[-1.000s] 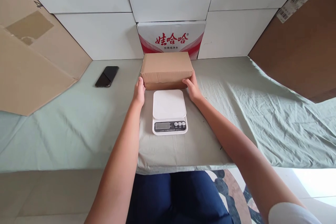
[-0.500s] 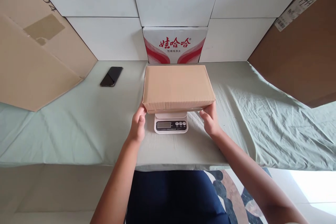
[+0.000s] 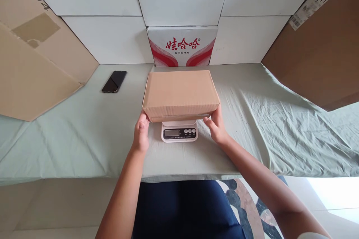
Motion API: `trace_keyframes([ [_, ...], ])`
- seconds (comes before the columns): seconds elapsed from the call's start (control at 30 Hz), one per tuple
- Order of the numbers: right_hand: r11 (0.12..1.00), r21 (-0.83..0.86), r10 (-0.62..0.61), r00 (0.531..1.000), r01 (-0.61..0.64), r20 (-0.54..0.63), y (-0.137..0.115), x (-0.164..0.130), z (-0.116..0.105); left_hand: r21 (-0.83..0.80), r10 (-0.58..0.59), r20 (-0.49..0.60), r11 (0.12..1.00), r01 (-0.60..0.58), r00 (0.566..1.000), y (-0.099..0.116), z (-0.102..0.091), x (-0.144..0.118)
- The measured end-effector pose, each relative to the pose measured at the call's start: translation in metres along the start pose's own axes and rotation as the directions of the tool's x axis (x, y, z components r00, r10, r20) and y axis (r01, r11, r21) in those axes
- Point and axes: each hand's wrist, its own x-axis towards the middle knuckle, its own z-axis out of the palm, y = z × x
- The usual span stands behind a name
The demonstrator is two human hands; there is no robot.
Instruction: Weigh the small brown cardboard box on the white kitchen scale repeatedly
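A closed brown cardboard box (image 3: 181,89) is held between my two hands, above a small white digital scale (image 3: 179,138). My left hand (image 3: 141,132) grips the box's near left corner, thumb up and fingers partly hidden behind and below it. At the near right corner my right hand (image 3: 216,127) grips it too, its fingers tucked under the edge. The box covers the scale's platform, so I cannot tell whether the two touch. Only the scale's front shows, with a grey display and several round buttons.
A black phone (image 3: 114,81) lies on the pale green cloth (image 3: 112,138) to the left. Behind stands a white and red carton (image 3: 182,46) against white panels. Large cardboard sheets flank the table, one at left (image 3: 36,74) and one at right (image 3: 316,52).
The box has shifted a little to the left relative to the scale, and both hands have moved with it. The whole view has also drifted slightly.
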Motion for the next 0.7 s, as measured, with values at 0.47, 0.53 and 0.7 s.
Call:
trace_keyframes([
  [0.47, 0.986, 0.148, 0.109, 0.977, -0.083, -0.181, 0.003, 0.004, -0.014, -0.058, 0.034, -0.09, 0.998, -0.04, 0.995, 0.007, -0.005, 0.005],
  [0.53, 0.98, 0.172, 0.125, 0.98, -0.098, -0.154, 0.002, 0.004, -0.012, -0.053, 0.022, -0.085, 0.998, -0.026, 0.996, 0.006, -0.004, 0.005],
  [0.7, 0.979, 0.186, 0.102, 0.991, -0.084, -0.09, 0.002, 0.001, -0.006, -0.048, 0.003, -0.078, 0.999, -0.007, 0.997, 0.004, -0.002, 0.004],
])
